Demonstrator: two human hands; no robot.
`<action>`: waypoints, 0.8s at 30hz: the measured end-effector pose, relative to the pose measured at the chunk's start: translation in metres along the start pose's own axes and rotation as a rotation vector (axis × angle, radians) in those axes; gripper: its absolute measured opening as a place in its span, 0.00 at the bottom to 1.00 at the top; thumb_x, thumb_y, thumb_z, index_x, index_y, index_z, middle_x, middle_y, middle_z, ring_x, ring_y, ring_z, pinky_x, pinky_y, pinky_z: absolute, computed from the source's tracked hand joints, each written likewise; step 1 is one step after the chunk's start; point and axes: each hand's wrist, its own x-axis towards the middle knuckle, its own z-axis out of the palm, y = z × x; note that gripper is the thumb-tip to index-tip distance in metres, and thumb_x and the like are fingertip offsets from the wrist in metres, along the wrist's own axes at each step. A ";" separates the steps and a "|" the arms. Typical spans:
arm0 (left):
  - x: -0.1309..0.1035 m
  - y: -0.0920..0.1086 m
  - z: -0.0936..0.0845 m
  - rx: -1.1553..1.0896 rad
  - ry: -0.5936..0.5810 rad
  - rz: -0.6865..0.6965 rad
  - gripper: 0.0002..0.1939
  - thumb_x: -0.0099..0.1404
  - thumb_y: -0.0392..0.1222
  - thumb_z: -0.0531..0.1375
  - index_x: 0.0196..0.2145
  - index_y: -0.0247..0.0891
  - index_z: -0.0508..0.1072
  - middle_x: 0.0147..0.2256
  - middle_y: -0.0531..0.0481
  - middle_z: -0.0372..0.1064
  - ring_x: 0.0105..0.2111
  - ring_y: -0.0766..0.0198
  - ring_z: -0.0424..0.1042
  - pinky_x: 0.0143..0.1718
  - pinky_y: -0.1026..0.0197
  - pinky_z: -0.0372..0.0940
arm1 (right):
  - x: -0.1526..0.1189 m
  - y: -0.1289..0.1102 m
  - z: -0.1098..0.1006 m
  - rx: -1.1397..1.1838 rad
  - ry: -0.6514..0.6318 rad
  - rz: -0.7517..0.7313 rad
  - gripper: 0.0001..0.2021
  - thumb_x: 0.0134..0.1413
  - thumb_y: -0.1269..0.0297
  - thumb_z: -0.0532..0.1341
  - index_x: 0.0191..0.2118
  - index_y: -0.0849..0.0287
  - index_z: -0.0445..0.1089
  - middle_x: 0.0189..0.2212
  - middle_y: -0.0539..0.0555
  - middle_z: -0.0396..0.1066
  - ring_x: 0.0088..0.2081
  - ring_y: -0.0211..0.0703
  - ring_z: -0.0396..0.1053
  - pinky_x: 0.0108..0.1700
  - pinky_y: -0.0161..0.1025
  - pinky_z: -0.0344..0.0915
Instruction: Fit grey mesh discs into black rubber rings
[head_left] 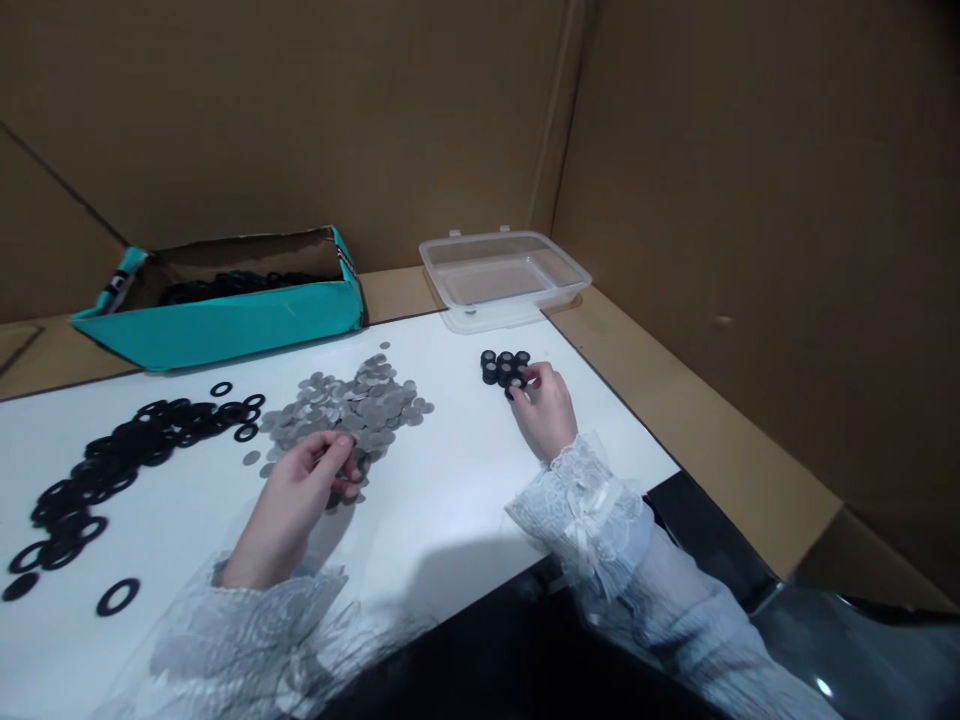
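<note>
My left hand (304, 485) is over the near edge of a heap of flat grey discs (367, 400), thumb and fingers pinched together; what they hold, if anything, is hidden. At the right, my right hand (551, 408) has thumb and finger around a black ring with a grey disc in its middle (515, 385). That piece touches the front of a tight cluster of similar black ringed discs (505, 360), some stacked. Loose black rings (135, 440) lie in a long curved pile left of the grey discs.
A teal cardboard box (247, 325) holding more black rings stands at the back left. Behind the cluster is a clear plastic container (517, 300). Brown cardboard walls (375, 120) enclose the white work surface (442, 480). A single ring (118, 597) lies at the front left.
</note>
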 end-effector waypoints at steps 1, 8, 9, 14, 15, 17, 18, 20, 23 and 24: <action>0.000 0.001 0.000 0.012 0.010 0.004 0.25 0.46 0.63 0.58 0.31 0.39 0.65 0.22 0.57 0.64 0.19 0.67 0.64 0.22 0.65 0.56 | 0.001 0.001 0.000 -0.004 0.001 -0.001 0.07 0.49 0.66 0.58 0.37 0.58 0.63 0.34 0.57 0.70 0.36 0.49 0.64 0.42 0.47 0.63; 0.008 0.002 -0.024 0.212 0.218 0.085 0.18 0.51 0.58 0.51 0.32 0.41 0.65 0.24 0.54 0.63 0.24 0.61 0.66 0.28 0.61 0.62 | -0.010 -0.008 -0.010 0.002 0.099 -0.054 0.07 0.55 0.64 0.58 0.39 0.58 0.64 0.36 0.58 0.69 0.38 0.49 0.64 0.42 0.48 0.64; 0.009 0.002 -0.032 0.278 0.281 0.088 0.16 0.52 0.56 0.51 0.31 0.41 0.65 0.24 0.53 0.64 0.26 0.60 0.67 0.30 0.60 0.62 | -0.016 -0.013 -0.009 0.020 0.105 -0.107 0.06 0.56 0.64 0.58 0.38 0.58 0.64 0.35 0.58 0.69 0.38 0.49 0.64 0.42 0.47 0.65; 0.014 -0.008 -0.081 0.636 0.551 0.005 0.10 0.56 0.46 0.53 0.29 0.40 0.70 0.28 0.46 0.68 0.35 0.48 0.67 0.38 0.53 0.59 | -0.047 -0.047 0.012 0.084 -0.185 -0.421 0.04 0.59 0.69 0.56 0.39 0.58 0.67 0.34 0.57 0.70 0.38 0.48 0.67 0.42 0.45 0.67; 0.014 -0.012 -0.090 0.679 0.583 -0.020 0.11 0.57 0.45 0.52 0.32 0.39 0.72 0.31 0.44 0.70 0.37 0.47 0.67 0.39 0.53 0.59 | -0.051 -0.054 0.018 0.079 -0.251 -0.473 0.05 0.60 0.70 0.56 0.40 0.59 0.68 0.35 0.58 0.71 0.39 0.48 0.67 0.43 0.45 0.67; 0.013 -0.021 -0.106 0.740 0.628 -0.069 0.14 0.59 0.42 0.52 0.37 0.37 0.74 0.36 0.41 0.73 0.39 0.46 0.68 0.40 0.52 0.59 | -0.055 -0.067 0.031 0.062 -0.356 -0.556 0.07 0.60 0.72 0.56 0.42 0.61 0.69 0.36 0.59 0.71 0.40 0.49 0.66 0.43 0.45 0.67; 0.012 -0.026 -0.112 0.758 0.638 -0.096 0.15 0.59 0.41 0.52 0.39 0.36 0.75 0.37 0.40 0.73 0.39 0.46 0.68 0.40 0.53 0.60 | -0.056 -0.073 0.038 0.054 -0.395 -0.588 0.08 0.59 0.73 0.56 0.43 0.62 0.69 0.37 0.59 0.71 0.40 0.49 0.66 0.43 0.45 0.68; 0.009 -0.036 -0.123 0.778 0.640 -0.137 0.16 0.58 0.39 0.53 0.41 0.35 0.76 0.38 0.40 0.74 0.39 0.47 0.69 0.39 0.54 0.60 | -0.056 -0.084 0.050 0.031 -0.463 -0.639 0.09 0.59 0.72 0.56 0.43 0.62 0.70 0.38 0.60 0.70 0.41 0.49 0.66 0.43 0.45 0.68; 0.006 -0.045 -0.132 0.785 0.666 -0.163 0.17 0.59 0.39 0.54 0.44 0.34 0.75 0.38 0.40 0.74 0.38 0.49 0.69 0.37 0.55 0.60 | -0.053 -0.099 0.066 -0.028 -0.527 -0.677 0.10 0.60 0.72 0.56 0.45 0.62 0.71 0.39 0.61 0.70 0.42 0.50 0.65 0.44 0.46 0.67; 0.005 -0.046 -0.133 0.785 0.674 -0.160 0.17 0.59 0.40 0.55 0.44 0.34 0.75 0.38 0.40 0.74 0.38 0.50 0.69 0.37 0.56 0.61 | -0.053 -0.102 0.070 -0.045 -0.536 -0.680 0.11 0.60 0.72 0.55 0.46 0.62 0.71 0.39 0.61 0.70 0.42 0.51 0.65 0.43 0.46 0.67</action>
